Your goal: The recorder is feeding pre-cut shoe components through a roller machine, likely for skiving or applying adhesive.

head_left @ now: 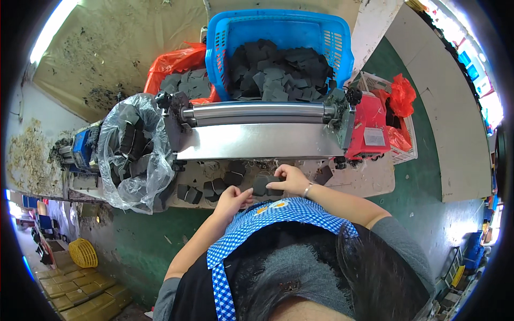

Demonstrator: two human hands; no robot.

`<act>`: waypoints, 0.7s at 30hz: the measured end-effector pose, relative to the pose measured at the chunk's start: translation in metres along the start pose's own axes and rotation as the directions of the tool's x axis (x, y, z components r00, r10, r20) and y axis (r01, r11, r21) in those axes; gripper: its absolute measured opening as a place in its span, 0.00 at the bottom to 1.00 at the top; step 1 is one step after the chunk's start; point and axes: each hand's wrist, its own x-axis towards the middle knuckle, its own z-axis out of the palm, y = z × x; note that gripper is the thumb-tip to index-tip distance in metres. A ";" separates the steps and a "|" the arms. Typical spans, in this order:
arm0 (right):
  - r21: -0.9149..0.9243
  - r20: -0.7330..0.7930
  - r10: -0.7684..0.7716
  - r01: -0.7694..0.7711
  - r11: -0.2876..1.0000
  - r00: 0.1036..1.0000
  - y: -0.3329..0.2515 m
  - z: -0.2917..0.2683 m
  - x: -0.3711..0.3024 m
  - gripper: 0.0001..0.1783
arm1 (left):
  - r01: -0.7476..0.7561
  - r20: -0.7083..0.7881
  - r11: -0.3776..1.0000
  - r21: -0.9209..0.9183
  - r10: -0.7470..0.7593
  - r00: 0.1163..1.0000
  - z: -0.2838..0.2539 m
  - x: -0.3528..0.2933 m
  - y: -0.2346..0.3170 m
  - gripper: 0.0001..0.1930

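Close to my body at the bench's front edge, my right hand [293,181] has thumb and fingers closed on a small stack of dark grey squares [260,185]. Just to its left is my left hand [233,200], fingers curled together and pointing at the stack; whether something thin is pinched in them does not show. Several dark bundles lie left of the stack, among them one with a pale band [189,193], another banded bundle [214,188] and a bundle farther back [234,174]. A dark piece [323,175] rests right of my right hand.
Beyond my hands stands a roller machine with a shiny metal plate [262,141] and red side housing [369,125]. Behind it sits a blue basket [280,20] of dark squares. A clear plastic bag [140,190] of bundles is at left, a white crate [406,155] at right.
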 end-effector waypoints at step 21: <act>0.271 -0.324 -0.412 0.501 0.822 0.852 -0.091 -0.015 0.011 0.22 | -0.533 -0.088 0.711 -0.460 0.561 0.823 0.055 0.014 0.091 0.12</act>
